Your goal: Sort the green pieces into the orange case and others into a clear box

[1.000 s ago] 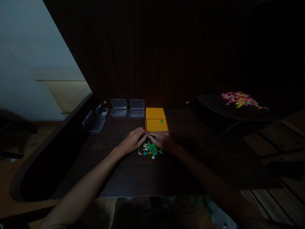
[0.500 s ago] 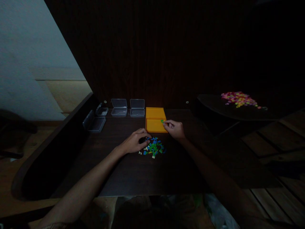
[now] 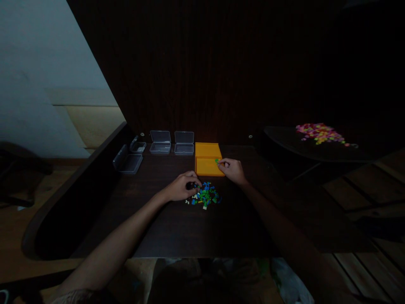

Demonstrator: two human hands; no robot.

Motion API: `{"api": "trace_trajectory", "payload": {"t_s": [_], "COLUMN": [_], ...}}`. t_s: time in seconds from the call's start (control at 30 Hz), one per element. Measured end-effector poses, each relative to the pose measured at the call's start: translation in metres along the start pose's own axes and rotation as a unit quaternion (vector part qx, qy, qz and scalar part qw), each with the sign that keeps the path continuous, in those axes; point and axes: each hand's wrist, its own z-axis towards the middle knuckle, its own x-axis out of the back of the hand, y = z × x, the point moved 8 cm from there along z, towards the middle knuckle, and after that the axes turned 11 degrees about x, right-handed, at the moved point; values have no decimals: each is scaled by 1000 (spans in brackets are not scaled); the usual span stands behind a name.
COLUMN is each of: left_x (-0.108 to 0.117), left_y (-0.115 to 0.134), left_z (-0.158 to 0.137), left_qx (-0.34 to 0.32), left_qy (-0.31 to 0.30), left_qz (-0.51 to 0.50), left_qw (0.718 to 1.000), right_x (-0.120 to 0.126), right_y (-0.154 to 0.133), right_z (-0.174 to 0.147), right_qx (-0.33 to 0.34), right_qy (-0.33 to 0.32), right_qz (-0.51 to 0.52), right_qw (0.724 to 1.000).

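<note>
My left hand [image 3: 182,186] rests at the left edge of a pile of small toy bricks [image 3: 207,195], blue, green and off-white. Its thumb and forefinger are curved with a gap between them, and their tips touch the pile. My right hand [image 3: 233,169] reaches over the right side of an opened yellow box [image 3: 207,168]. Thumb and forefinger are pinched at a small green brick [image 3: 217,161] inside the box; the exact contact is hard to make out in the dim light.
Several clear plastic cases with raised lids, among them one case [image 3: 184,148], stand left of the yellow box on the dark table [image 3: 177,236]. A heap of pink and yellow pieces [image 3: 321,133] lies on a dark surface at the right. A dark panel [image 3: 202,76] rises behind.
The whole view has shifted slightly to the right. Both hands stay almost where they were, the left at the pile and the right over the yellow box.
</note>
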Motion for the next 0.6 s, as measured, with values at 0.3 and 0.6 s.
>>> {"api": "trace_trajectory", "payload": {"t_s": [0.3,0.6], "left_x": [1,0], "left_y": [2,2], "left_z": [0,-2], "left_qx": [-2,-5], "left_qy": [0,-15], "left_qz": [3,22], "left_qw": [1000,1000], "right_x": [-1,-1], "right_y": [-4,-6], "right_z": [-5,-6], "right_qx": [8,-5], "right_qy": [-17,-31], "right_qz": [-32,-75], "right_qw": [999,997]}}
